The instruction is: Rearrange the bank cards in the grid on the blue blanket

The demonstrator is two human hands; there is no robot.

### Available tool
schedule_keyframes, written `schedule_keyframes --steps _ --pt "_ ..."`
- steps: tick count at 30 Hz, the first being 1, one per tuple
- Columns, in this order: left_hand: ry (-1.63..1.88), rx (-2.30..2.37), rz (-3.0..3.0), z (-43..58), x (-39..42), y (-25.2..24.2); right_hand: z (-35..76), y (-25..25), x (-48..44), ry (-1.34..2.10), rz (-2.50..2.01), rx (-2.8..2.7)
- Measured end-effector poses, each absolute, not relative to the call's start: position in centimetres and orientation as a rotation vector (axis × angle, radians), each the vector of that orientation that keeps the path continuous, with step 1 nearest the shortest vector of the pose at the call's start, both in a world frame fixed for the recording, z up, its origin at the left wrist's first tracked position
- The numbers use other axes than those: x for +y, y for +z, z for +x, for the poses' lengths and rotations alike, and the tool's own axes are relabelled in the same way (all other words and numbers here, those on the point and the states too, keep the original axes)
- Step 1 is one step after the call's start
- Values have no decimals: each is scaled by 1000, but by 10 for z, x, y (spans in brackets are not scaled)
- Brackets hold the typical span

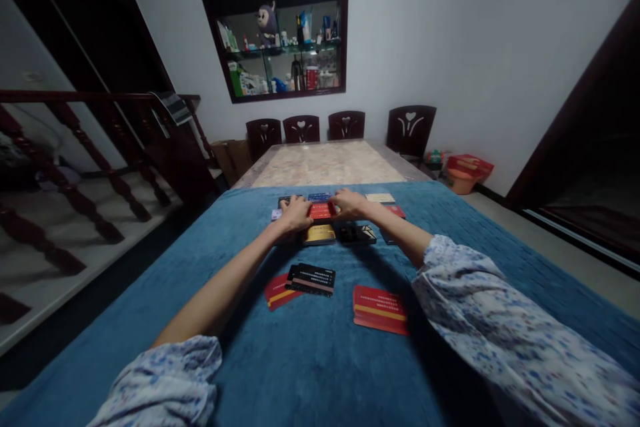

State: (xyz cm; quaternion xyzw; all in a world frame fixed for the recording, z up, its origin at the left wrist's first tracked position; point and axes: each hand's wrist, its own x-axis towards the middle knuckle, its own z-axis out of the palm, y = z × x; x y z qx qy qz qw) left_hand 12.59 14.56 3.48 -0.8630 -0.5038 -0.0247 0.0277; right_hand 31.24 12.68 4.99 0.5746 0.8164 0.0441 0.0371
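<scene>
A red stack of cards [321, 211] lies between my two hands among rows of other cards. My left hand [296, 215] has its fingers bent against the stack's left edge. On the opposite edge, my right hand [349, 205] curls its thumb and fingers round the stack. Just nearer to me are a gold card stack [319, 235] and a black card stack with pale lines [358, 234]. A blue card [320, 197] shows behind the red stack, and a cream card [380, 198] sits beyond my right hand. My left hand partly covers a purple card [276, 214].
A blue cloth [200, 280] covers the near table. Closer to me lie black cards [313, 279] overlapping red cards [281, 292], with a red card pile [380, 309] to the right. Chairs [346, 125] stand at the far end, and a wooden railing [75, 127] runs along the left.
</scene>
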Motion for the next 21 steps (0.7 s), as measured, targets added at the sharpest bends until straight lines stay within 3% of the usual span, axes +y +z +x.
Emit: schedule_keyframes --steps 21 --pt "122 -1599 -2711 128 172 29 300 39 167 -39 1716 2394"
